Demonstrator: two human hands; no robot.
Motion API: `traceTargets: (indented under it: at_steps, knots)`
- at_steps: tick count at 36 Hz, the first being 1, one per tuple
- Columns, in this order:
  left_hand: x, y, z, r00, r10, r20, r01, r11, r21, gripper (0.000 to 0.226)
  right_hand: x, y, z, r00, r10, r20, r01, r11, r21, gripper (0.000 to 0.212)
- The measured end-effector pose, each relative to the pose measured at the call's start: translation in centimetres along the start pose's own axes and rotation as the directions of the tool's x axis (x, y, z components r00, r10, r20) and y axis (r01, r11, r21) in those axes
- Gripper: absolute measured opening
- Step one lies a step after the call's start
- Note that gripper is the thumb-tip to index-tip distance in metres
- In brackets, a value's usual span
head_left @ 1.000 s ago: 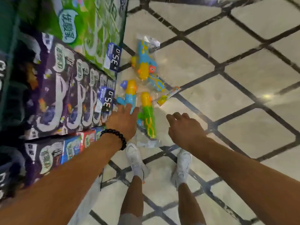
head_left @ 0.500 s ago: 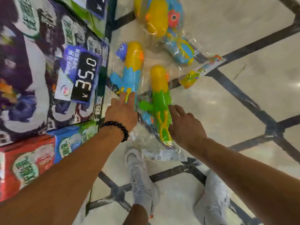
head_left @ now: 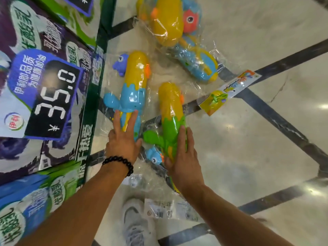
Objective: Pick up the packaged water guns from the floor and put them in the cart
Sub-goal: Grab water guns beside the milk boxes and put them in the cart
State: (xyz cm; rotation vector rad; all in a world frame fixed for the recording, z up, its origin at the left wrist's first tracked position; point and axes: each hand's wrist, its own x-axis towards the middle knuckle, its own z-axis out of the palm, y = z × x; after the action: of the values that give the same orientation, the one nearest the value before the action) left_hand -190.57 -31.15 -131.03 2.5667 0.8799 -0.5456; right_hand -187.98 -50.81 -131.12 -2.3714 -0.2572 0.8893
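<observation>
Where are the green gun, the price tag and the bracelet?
green gun [head_left: 173, 128]: head view, green body.
price tag [head_left: 51, 98]: head view, black number panel.
bracelet [head_left: 120, 163]: head view, beads on left wrist.

There is one camera, worn on the person's head. It looks forward and steeply down at the floor [head_left: 248, 139], from very close. Both arms reach in from the bottom edge, so the left hand [head_left: 122, 144] and right hand [head_left: 182, 162] sit near the middle. Just past the fingers lie the packaged water guns [head_left: 170, 110], filling the top middle. Left of the left hand stand stacked boxes [head_left: 44, 86], seen at a slant. Below the hands, a white shoe [head_left: 136, 224] shows. The wide lens bends the floor lines.
</observation>
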Motion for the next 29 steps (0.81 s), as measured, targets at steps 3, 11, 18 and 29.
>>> traceTargets:
  at_steps: [3,11,18,29]
  knots:
    - [0.2,-0.1,-0.5,1.0,0.006,0.0,-0.006,1.0,-0.015,0.094,0.0,0.7,-0.5,0.999,-0.037,-0.005,0.037,0.999,0.01,0.1]
    - [-4.0,0.8,-6.0,1.0,0.015,0.015,-0.015,1.0,0.015,0.09,-3.7,-1.6,-5.1,0.997,-0.063,-0.039,0.059,0.995,-0.082,0.086]
    - [-12.5,3.7,-13.6,1.0,-0.014,0.014,0.015,0.998,-0.063,0.095,-11.0,-5.6,-12.7,0.992,-0.122,-0.011,0.12,0.984,-0.128,0.082]
    - [-24.4,13.8,-29.7,0.99,0.075,-0.117,-0.098,0.973,-0.208,0.092,-21.7,-13.0,-30.4,0.972,-0.168,-0.162,0.147,0.98,-0.133,0.086]
